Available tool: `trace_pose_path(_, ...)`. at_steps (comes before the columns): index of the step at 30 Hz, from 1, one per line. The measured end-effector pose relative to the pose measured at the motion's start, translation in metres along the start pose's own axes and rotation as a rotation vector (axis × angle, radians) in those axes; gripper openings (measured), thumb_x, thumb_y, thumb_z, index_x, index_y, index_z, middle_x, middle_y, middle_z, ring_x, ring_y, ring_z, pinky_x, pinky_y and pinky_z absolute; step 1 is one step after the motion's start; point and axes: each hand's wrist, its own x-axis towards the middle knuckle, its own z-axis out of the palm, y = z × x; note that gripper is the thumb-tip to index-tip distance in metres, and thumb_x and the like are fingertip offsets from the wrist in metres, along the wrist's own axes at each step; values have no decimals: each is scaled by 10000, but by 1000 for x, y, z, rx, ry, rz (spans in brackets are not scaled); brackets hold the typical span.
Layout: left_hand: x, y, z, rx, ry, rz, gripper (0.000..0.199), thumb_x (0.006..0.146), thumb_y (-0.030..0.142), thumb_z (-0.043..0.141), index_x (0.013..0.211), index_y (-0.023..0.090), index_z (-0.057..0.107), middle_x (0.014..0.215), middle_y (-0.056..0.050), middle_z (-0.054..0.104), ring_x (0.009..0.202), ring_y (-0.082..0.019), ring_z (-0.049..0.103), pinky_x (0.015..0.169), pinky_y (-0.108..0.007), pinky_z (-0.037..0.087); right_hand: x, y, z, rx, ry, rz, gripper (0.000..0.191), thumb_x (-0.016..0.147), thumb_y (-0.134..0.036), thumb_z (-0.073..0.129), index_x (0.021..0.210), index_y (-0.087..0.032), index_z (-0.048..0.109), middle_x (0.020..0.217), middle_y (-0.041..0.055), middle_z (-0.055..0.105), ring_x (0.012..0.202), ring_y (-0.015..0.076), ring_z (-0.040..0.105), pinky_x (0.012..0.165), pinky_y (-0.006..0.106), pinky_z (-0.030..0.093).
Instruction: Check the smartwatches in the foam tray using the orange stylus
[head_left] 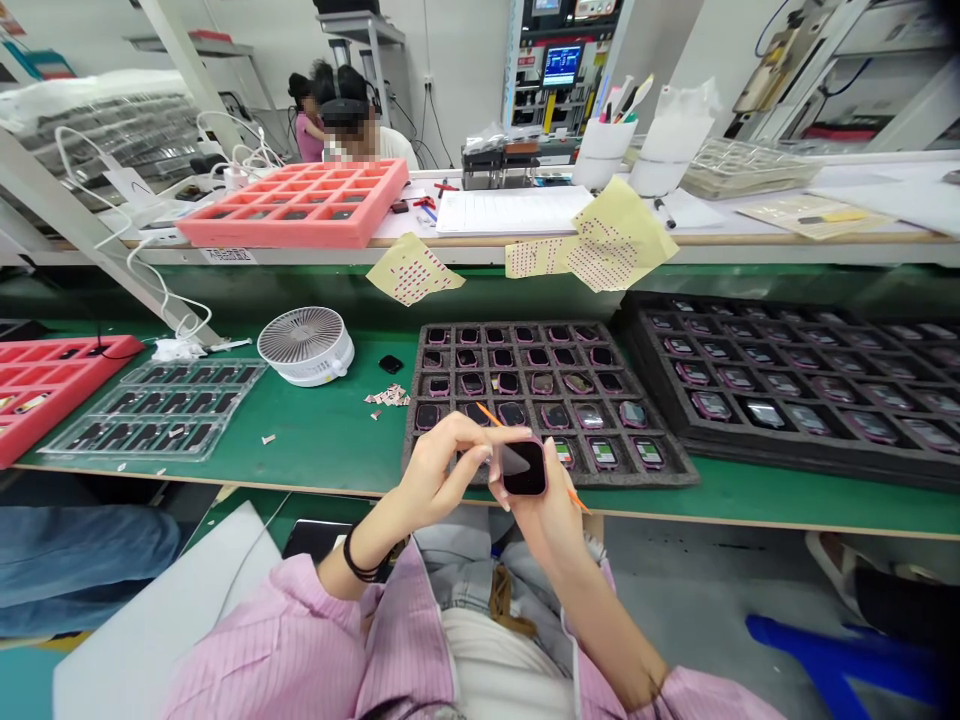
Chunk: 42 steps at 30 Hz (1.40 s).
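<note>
Black-screened watch (523, 468), one in hand, near the 6 o'clock edge of the bench (315, 430). Right hand (551, 505) grip closed round it; left hand (444, 465) at its 10 o'clock corner, can't tell if pinching. Drop risk: left-hand tug twisting it. Count: one fan (306, 345), two red trays (277, 234).

Room on the left, crowding on the right

A hand could pass along the bare green worktop (315, 430) between the clear tray (127, 455) and the grey foam tray (681, 468). A white fan (305, 347) stands at the back of that lane; paper scraps (388, 396) and a small black square (390, 363) narrow its right side. The black trays (750, 440) crowd the foam tray's right, leaving hardly a gap. Yellow sheets (622, 245) hang over the rear; left hand (439, 462) and right hand (544, 508) block the foam tray's front edge.
</note>
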Motion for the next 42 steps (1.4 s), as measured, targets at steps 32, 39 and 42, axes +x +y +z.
trace_pose_path(32,-5,9,-1,521,207,459,285,821,151,678,1098,218,660,935,-1,765,922,-140,692,764,-239,553,-2,-3,0,-27,105,33,422,781,-579,626,956,-208,723,749,24,644,578,123,531,442,227,409)
trace_pose_path(39,-8,12,0,592,-9,482,302,877,133,594,1165,216,630,1026,-3,751,1013,-131,675,860,-243,535,-4,-4,-2,-60,138,63,461,736,-629,650,949,-229,734,802,17,662,669,129,575,556,230,481)
trace_pose_path(42,-8,11,0,630,-6,508,255,887,143,579,1119,220,648,1016,1,753,995,-133,682,860,-247,537,-4,-4,-2,-91,136,64,471,757,-637,619,968,-230,727,840,26,677,716,147,602,606,253,503)
